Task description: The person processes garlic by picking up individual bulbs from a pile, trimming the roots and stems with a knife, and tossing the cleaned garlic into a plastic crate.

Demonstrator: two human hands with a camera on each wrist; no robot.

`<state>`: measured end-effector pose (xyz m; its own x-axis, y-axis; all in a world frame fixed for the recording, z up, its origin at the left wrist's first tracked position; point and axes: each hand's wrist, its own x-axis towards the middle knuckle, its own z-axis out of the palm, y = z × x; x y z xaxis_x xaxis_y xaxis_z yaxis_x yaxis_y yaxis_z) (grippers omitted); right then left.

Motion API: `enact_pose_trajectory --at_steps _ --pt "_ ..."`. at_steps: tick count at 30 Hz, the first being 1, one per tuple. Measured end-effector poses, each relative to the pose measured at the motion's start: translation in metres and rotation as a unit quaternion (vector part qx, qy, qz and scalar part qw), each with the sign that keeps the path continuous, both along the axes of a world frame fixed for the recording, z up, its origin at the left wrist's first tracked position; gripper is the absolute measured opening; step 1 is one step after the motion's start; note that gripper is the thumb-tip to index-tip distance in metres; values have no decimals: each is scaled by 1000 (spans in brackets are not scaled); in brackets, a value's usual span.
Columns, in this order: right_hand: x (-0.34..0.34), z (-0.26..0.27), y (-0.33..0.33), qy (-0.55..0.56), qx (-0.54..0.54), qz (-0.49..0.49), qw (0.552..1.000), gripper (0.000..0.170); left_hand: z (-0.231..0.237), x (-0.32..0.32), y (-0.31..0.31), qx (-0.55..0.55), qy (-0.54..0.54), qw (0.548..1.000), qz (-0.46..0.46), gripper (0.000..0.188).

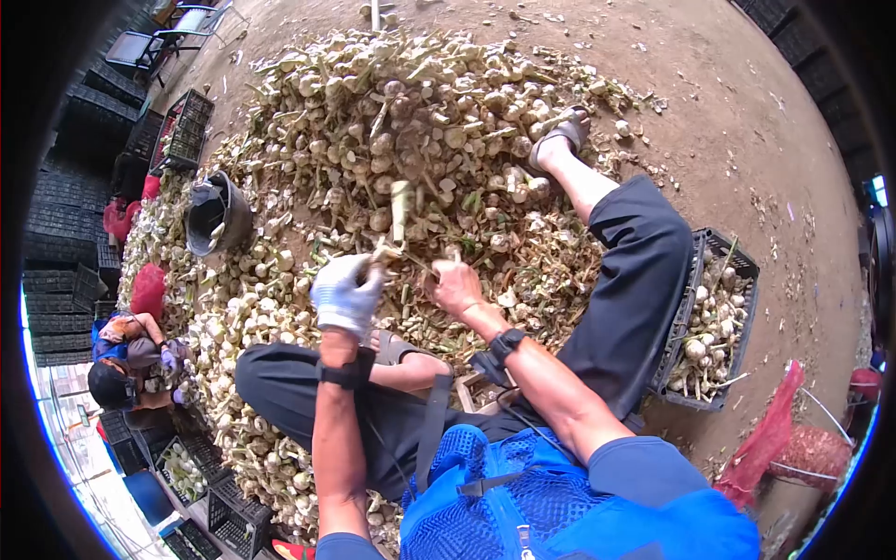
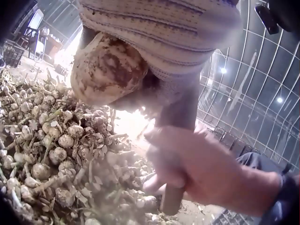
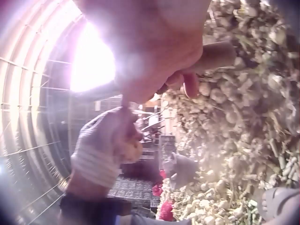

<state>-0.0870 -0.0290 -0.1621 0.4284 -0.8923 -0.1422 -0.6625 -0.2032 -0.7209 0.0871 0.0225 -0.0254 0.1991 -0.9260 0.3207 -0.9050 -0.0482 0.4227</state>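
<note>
My left hand point(image 1: 347, 294) wears a pale knitted glove and grips a garlic bulb point(image 2: 108, 70). Dirt-brown patches mark the bulb's skin. My bare right hand point(image 1: 457, 287) holds a knife by its cylindrical handle point(image 3: 219, 56), whose end sticks out past the fist. Close together, both hands are above the garlic heap point(image 1: 373, 140), with the knife's thin blade point(image 1: 417, 262) pointing toward the gloved hand. A blurred pale-green stalk piece point(image 1: 399, 210) shows just beyond them.
A dark bucket point(image 1: 217, 215) lies tipped at the left. A black crate of garlic point(image 1: 709, 327) stands by my right leg. Another person point(image 1: 131, 355) sits at the left near stacked crates point(image 1: 65, 215). Red net sacks point(image 1: 784, 448) lie at the right.
</note>
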Motion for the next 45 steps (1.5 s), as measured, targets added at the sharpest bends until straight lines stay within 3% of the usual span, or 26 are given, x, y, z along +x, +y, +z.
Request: enact_pose_trajectory --at_steps 2,3,4,5,6,7,10,11,12,14,20,21,26,28,34,37,38,39,40,42,45 --pt "-19 -68 3 79 50 -79 993 22 5 33 3 -94 -24 995 33 9" --pt "-32 -76 0 76 54 -147 985 25 15 66 15 -118 -89 983 110 12" --pt "-46 -83 -3 76 61 -211 973 27 22 109 36 -143 -48 968 199 18" --pt "-63 -88 -8 97 62 -218 969 28 42 146 55 -132 -80 948 279 26" --pt "-77 -89 -14 117 60 -225 965 29 94 119 63 -97 -127 911 380 37" --pt "-86 -90 -19 166 82 -226 956 30 93 147 83 -148 -43 908 389 42" --pt "-88 -93 -9 199 130 -221 946 34 92 154 93 -273 63 911 304 48" --pt "-85 -96 -2 220 136 -185 948 33 84 132 79 -269 142 919 251 46" --pt "-82 -99 4 241 143 -149 948 33 76 113 68 -219 66 944 238 45" --pt "-76 -107 14 258 153 -107 948 33 56 74 42 -157 222 930 246 49" --pt "-72 -131 36 303 150 -120 933 32 30 36 23 0 111 988 104 50" --pt "-73 -131 40 309 151 -117 932 32 20 34 22 2 159 983 88 51" --pt "-67 -128 36 310 190 -121 924 31 20 28 18 24 144 988 58 49" --pt "-64 -114 29 294 181 -118 931 33 17 25 19 64 190 979 38 47" --pt "-25 -18 -12 158 98 -61 981 44 -7 -13 16 159 54 977 -130 53" --pt "-10 38 -17 23 46 -51 997 48 -20 -25 17 189 -68 973 -118 62" --pt "-3 45 -16 -14 -18 -45 999 43 -21 -29 15 199 -108 970 -93 62" --pt "0 52 -14 -42 -60 -29 997 41 -21 -30 11 235 -86 965 -77 62" --pt "3 67 -12 -69 -103 -13 992 39 -27 -28 10 193 -76 975 -78 63" --pt "10 92 -6 -87 -136 -11 987 36 -20 -29 -1 227 23 973 -18 54" --pt "4 120 -7 -179 -131 0 975 31 -11 -29 3 156 248 956 -1 52"
